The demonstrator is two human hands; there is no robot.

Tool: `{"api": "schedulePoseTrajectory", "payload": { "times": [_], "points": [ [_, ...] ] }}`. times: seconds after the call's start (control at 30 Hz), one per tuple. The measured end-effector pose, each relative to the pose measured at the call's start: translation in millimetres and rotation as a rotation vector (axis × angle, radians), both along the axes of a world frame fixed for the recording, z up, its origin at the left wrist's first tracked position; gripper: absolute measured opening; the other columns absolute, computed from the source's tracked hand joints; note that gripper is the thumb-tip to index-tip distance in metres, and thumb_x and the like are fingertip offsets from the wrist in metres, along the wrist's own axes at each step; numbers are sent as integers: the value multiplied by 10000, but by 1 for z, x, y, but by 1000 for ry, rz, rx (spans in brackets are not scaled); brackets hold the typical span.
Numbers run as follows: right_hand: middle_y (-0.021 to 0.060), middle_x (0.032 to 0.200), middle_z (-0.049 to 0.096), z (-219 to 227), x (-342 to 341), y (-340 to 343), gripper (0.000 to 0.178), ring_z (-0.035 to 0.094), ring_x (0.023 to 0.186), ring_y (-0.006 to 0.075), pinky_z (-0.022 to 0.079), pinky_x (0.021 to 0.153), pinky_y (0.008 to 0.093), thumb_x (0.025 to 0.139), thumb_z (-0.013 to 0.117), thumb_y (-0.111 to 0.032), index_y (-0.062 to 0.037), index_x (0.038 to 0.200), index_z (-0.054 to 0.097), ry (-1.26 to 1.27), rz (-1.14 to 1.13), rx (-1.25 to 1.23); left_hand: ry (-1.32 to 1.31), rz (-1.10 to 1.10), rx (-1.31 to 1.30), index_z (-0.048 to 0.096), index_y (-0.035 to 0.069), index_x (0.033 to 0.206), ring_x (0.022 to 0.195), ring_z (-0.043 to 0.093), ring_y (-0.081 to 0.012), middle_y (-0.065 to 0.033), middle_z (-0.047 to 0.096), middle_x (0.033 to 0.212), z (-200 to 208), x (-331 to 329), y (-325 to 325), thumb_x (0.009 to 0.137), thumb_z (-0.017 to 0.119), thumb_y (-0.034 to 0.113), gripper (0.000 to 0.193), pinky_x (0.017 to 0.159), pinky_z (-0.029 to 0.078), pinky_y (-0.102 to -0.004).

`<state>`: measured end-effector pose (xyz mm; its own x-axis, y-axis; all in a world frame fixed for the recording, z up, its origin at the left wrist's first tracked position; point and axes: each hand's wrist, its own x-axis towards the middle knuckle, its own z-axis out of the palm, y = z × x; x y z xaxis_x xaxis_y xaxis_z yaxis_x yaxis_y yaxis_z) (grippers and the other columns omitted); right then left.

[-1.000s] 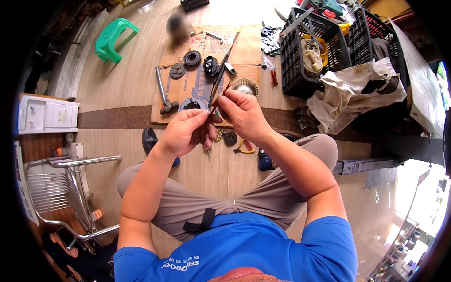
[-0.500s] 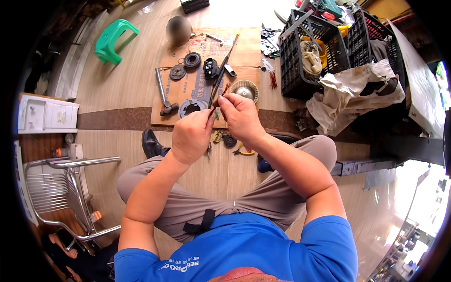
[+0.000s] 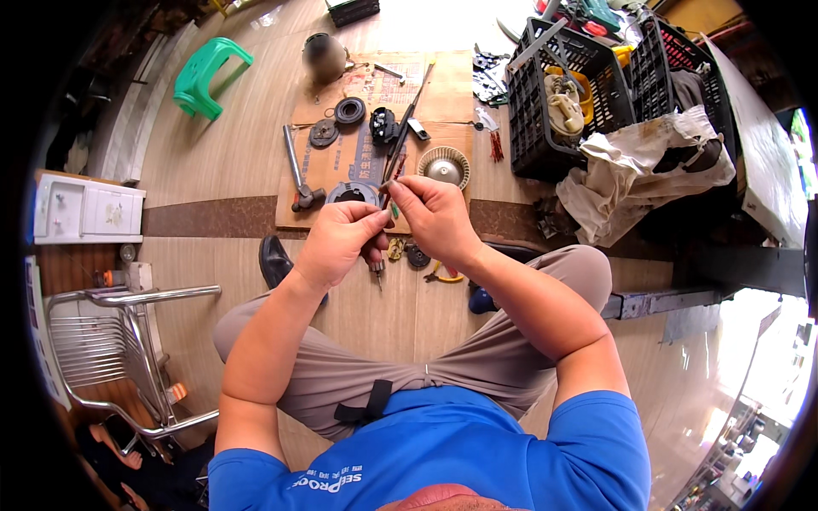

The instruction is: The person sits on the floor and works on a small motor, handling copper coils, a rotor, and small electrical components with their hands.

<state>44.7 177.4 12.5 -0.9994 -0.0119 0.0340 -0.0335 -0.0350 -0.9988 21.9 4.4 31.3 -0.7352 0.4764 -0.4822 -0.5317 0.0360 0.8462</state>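
Note:
My left hand (image 3: 338,243) and my right hand (image 3: 440,220) are close together over the near edge of a cardboard sheet (image 3: 287,204). Each pinches with thumb and fingers; what lies between the tips is thin and dark, too small to name. Just beyond them lies a long black rod (image 3: 411,119). A grey ring-shaped part (image 3: 368,189) is partly covered by my left hand. To the right of the ring sits a pale, finned blower wheel (image 3: 444,167). A hammer (image 3: 300,175) rests at the left of the cardboard.
Round dark parts (image 3: 349,110) and a black block (image 3: 383,126) lie farther back. Pliers (image 3: 445,272) and a small dark disc (image 3: 417,256) are on the floor near my feet. Black crates (image 3: 562,145) stand right, a green stool (image 3: 204,77) left, and a metal chair (image 3: 128,341) nearer.
My left hand has turned, its fingers now showing in a pinch. The reddish-brown strand seen between my hands earlier no longer shows clearly. My right hand has barely shifted.

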Motion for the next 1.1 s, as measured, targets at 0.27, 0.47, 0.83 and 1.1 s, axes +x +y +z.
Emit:
{"api": "schedulePoseTrajectory", "payload": {
  "times": [0.27, 0.47, 0.83, 1.1],
  "points": [
    [224, 694, 571, 0, -3, -3, 212, 515, 564, 209, 443, 562, 339, 937, 590, -136, 49, 834, 611, 45, -136, 232, 1270, -20, -704, 637, -66, 873, 613, 639, -170, -87, 651, 702, -4, 12, 17, 914, 639, 88, 160, 576, 502, -341],
    [-23, 788, 597, 10, -5, 10, 218, 493, 744, 39, 435, 645, 227, 1015, 506, -136, 12, 917, 632, -106, 92, -200, -133, 39, 321, 635, -9, 984, 630, 654, -219, -126, 667, 742, -2, 0, -2, 987, 540, 189, 219, 573, 523, -302],
    [87, 723, 601, -3, -1, -1, 205, 517, 644, 139, 435, 594, 287, 978, 549, -138, 33, 905, 637, -2, -23, 61, 289, -17, -253, 642, 5, 856, 575, 625, -169, -77, 665, 713, -8, 6, 9, 947, 609, 151, 175, 520, 483, -289],
    [243, 777, 597, -8, 2, -5, 195, 595, 714, 389, 466, 640, 410, 934, 567, -142, 32, 851, 598, 77, -100, 310, 1273, -129, -743, 637, -13, 866, 601, 615, -261, -168, 626, 734, -14, 10, 12, 898, 623, 95, 113, 568, 472, -355]
  ]
}}
